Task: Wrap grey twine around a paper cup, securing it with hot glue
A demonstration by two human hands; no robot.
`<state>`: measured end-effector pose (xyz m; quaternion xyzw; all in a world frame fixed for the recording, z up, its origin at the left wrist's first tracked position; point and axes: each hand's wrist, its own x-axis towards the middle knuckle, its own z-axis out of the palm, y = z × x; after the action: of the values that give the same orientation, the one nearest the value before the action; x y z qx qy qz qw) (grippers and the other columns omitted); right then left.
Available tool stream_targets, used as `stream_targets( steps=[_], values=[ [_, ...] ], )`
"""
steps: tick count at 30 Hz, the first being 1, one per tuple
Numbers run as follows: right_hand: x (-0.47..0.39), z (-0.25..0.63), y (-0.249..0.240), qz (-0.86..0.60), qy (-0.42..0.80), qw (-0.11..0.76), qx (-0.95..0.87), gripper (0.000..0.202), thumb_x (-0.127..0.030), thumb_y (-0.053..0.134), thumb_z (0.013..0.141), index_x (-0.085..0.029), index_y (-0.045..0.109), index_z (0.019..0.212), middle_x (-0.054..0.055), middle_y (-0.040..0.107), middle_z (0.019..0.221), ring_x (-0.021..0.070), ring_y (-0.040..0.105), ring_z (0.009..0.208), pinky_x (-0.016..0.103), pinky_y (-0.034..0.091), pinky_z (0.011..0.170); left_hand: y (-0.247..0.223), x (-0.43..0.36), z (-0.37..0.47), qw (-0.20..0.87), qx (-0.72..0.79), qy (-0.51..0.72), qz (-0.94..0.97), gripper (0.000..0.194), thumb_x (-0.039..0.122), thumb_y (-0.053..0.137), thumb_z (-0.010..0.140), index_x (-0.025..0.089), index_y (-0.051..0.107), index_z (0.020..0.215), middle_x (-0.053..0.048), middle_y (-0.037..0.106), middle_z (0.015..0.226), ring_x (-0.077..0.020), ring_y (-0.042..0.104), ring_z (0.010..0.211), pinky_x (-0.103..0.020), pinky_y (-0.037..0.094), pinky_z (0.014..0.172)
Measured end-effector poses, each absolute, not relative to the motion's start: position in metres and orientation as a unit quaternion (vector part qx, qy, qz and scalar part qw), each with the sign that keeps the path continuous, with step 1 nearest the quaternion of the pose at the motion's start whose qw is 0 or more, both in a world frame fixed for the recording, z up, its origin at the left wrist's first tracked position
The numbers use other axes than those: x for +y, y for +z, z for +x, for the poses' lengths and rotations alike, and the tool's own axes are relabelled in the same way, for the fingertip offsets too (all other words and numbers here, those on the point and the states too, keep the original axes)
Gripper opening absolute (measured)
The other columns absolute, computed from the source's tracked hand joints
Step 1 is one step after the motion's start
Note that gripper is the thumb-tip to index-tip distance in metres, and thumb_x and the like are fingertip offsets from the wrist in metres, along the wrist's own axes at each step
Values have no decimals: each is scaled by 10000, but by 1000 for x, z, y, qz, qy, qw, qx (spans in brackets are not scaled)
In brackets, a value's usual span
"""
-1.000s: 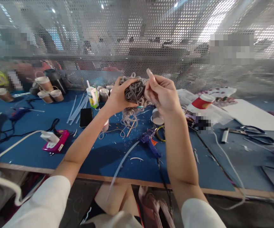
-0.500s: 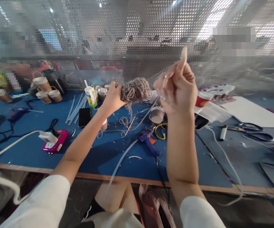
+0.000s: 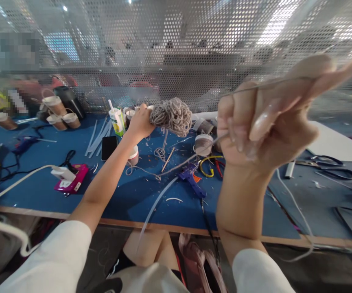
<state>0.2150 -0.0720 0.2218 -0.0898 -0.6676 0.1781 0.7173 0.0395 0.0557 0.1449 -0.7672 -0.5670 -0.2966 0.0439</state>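
Since half a second ago, right hand [image 3: 267,122] swung out to right of frame and closer to camera, drawing thin grey cord strand [image 3: 178,162] taut; left hand [image 3: 139,122] barely shifted. Right fingers curled tight around strand, thumb pressed over it, blurred. Left fingers wrapped around tangled grey cord ball [image 3: 171,115], held just above centre of frame, over blue work table [image 3: 133,195]. Strand slanting from right fist down toward table at centre. Below strand, lying on table: blue glue gun [image 3: 191,179], black phone [image 3: 108,147], small juice carton with straw [image 3: 116,120] at upper centre-left. Black-handled scissors [image 3: 331,167] at right edge, well apart.
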Motion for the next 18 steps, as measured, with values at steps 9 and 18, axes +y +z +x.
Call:
stream_targets(
  steps=[9,18],
  values=[
    [-59,260,231,-336,311,207,-865,428,-618,625,804,-205,694,888,43,735,734,151,657,545,261,451,453,163,67,10,26,-527,-477,-703,244,145,754,628,196,529,707,-59,573,808,-295,561,1025,-424,509,918],
    [-10,230,203,-383,-14,526,-759,544,-663,610,782,-258,512,1132,106,577,1226,221,588,1033,393,531,791,161,52,26,19,-433,-545,-718,288,228,778,681,196,558,865,-80,581,982,-286,538,1127,-434,471,1012]
  ],
)
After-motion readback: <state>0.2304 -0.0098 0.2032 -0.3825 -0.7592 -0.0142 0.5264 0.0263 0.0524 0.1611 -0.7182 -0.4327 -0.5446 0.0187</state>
